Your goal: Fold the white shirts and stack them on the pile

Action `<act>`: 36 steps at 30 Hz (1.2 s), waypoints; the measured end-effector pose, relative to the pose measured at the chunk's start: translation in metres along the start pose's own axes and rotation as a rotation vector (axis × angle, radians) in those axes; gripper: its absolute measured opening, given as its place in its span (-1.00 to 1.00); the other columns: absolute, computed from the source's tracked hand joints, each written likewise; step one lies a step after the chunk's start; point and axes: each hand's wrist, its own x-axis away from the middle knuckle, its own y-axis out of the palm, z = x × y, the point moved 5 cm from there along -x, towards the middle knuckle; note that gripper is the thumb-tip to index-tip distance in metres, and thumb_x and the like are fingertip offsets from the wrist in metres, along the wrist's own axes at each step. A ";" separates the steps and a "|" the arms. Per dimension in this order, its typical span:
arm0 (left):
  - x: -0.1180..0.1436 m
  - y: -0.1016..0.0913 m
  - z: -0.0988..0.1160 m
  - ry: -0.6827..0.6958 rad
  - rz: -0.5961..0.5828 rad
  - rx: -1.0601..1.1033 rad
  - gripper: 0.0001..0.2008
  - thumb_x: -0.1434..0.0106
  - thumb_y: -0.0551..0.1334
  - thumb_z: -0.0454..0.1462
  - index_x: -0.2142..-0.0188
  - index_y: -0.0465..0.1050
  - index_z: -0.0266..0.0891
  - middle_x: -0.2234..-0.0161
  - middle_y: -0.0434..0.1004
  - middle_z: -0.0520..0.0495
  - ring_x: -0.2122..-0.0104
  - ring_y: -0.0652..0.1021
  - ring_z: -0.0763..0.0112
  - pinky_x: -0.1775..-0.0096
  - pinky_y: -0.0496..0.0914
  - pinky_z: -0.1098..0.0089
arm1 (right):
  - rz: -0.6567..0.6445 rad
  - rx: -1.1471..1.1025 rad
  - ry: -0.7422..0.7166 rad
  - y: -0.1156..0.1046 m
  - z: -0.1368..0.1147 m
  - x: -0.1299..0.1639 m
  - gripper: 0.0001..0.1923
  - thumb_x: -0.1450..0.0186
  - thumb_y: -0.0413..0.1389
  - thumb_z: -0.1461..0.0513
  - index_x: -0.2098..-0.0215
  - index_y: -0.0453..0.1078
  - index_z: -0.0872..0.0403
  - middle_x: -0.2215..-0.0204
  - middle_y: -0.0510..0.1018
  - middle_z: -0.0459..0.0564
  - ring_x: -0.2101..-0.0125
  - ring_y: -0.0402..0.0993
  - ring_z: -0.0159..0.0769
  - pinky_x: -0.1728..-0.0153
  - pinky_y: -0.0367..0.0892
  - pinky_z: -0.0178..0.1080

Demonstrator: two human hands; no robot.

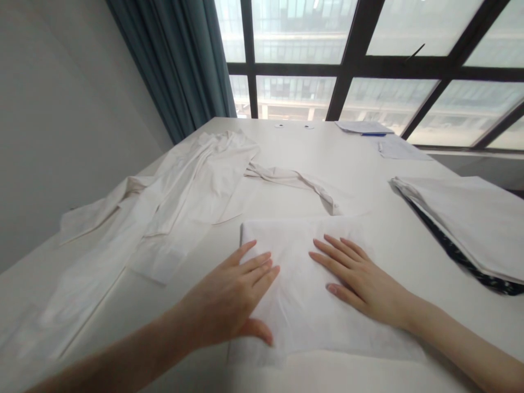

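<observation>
A folded white cloth garment (298,322) lies flat on the white table in front of me, with light creases across its middle. My left hand (237,289) rests on its left part, fingers stretched out and thumb apart. On the upper right part lies my right hand (360,278), palm down with the fingers spread. Neither hand grips anything. Beyond and to the left, a loose white shirt (208,174) is spread out in wrinkles. One twisted strip of it, perhaps a sleeve (286,176), reaches toward the folded garment's far edge.
Folded cloths, white over black patterned (475,218), are stacked at the right. Papers (360,127) with a blue pen (373,134) lie at the far right of the table (295,147). A blue curtain (176,60) and windows stand behind; a wall borders the left.
</observation>
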 end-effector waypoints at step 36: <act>-0.028 0.039 -0.057 -0.294 0.026 0.065 -0.39 -0.36 0.10 -0.09 -0.32 0.02 -0.24 -0.35 0.02 -0.26 -0.34 0.05 0.14 -0.26 0.02 0.03 | 0.305 -0.049 0.396 0.003 0.076 -0.012 -0.46 -0.43 -0.17 0.03 -0.30 0.08 0.05 -0.24 0.29 0.17 -0.24 0.17 -0.08 -0.18 0.09 0.13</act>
